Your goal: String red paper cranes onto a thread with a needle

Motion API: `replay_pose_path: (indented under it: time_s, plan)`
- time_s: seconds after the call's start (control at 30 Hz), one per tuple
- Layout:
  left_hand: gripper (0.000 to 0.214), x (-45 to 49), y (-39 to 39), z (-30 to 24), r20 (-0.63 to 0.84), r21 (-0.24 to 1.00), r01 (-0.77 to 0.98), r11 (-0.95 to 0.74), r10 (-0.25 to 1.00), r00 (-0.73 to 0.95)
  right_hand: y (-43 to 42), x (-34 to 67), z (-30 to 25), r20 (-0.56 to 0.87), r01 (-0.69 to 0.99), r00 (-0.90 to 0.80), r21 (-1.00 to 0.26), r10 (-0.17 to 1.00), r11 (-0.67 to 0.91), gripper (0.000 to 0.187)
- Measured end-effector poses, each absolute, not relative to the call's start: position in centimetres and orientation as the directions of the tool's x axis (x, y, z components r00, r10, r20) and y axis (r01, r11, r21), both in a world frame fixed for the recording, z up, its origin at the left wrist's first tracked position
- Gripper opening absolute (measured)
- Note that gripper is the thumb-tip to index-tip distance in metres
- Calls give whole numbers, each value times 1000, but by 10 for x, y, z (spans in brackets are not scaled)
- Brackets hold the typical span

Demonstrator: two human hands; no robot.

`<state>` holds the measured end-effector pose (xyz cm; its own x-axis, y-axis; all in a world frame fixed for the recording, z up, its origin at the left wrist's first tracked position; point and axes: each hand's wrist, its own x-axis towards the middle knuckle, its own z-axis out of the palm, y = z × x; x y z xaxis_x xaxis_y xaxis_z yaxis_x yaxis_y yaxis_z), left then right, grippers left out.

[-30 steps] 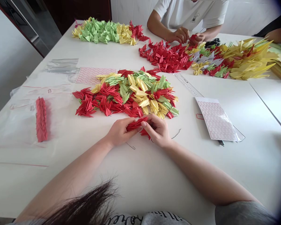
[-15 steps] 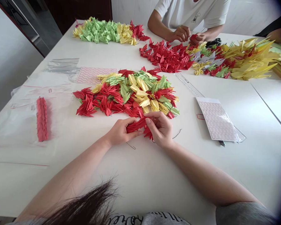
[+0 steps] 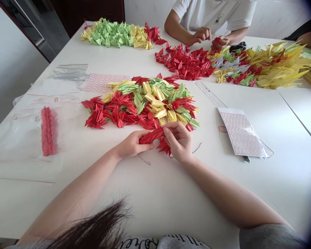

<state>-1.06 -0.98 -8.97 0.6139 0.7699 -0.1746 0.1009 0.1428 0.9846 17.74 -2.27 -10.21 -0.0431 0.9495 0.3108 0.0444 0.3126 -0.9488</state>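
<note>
My left hand [image 3: 134, 143] is closed around a bundle of red folded-paper cranes [image 3: 150, 136], held slanting above the table. The thumb and fingers of my right hand [image 3: 179, 141] pinch the bundle's right end. Below that hand, more red folded paper [image 3: 164, 146] shows, partly covered by it. A thin dark wire or thread [image 3: 145, 160] sticks out under my left hand, and another dark end [image 3: 197, 148] lies to the right of my right hand. Just beyond both hands spreads a pile of red, yellow and green paper cranes [image 3: 138, 100].
A red paper bundle [image 3: 47, 131] lies on clear plastic bags [image 3: 26, 145] at the left. Sticker sheets [image 3: 242, 131] and a ruler [image 3: 209, 93] rest on the right. Across the table [image 3: 150, 197], a person in a white shirt [image 3: 212, 17] handles red paper near other crane piles [image 3: 186, 62].
My right thumb and fingers have shifted slightly up and right along the red bundle. More of its surface shows between my hands. The other person's hands moved slightly.
</note>
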Motion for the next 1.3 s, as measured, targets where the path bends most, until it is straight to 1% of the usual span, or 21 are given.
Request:
replay_pose_path:
  time_s: [0.3,0.4,0.5,0.6,0.7,0.93,1.03,1.1,1.2,1.3]
  plan:
    - [28,-9,-11,-89,-166,986,121,116,777,607,-22,175,-97,311,59,-2,-949,951,310,34]
    - [34,-10,-11,-90,-202,974,46,223,753,626,-22,176,-97,292,39,-45,-955,955,293,33]
    - [42,-13,-9,-93,-243,934,-42,354,720,650,-23,177,-98,278,-40,-129,-961,952,275,31]
    - [49,-15,-7,-94,-268,905,-70,419,692,671,-23,177,-98,290,-92,-156,-956,944,278,33]
    - [54,-17,-6,-93,-312,880,-68,471,678,666,-22,175,-98,290,-56,-137,-957,947,285,31]
    - [53,-17,-4,-95,-342,856,-56,514,644,684,-20,173,-103,273,-19,-109,-962,956,273,31]
    - [52,-17,-4,-95,-362,844,-49,534,635,682,-20,175,-103,291,-7,-91,-956,952,292,31]
    - [51,-18,-3,-95,-373,838,-47,544,632,679,-20,176,-104,313,30,-83,-948,946,316,26]
    - [51,-18,-3,-94,-385,830,-46,556,630,675,-19,178,-105,356,129,-76,-923,931,363,18]
    - [52,-17,-4,-93,-392,826,-47,562,632,669,-18,179,-107,368,200,-73,-905,927,375,18]
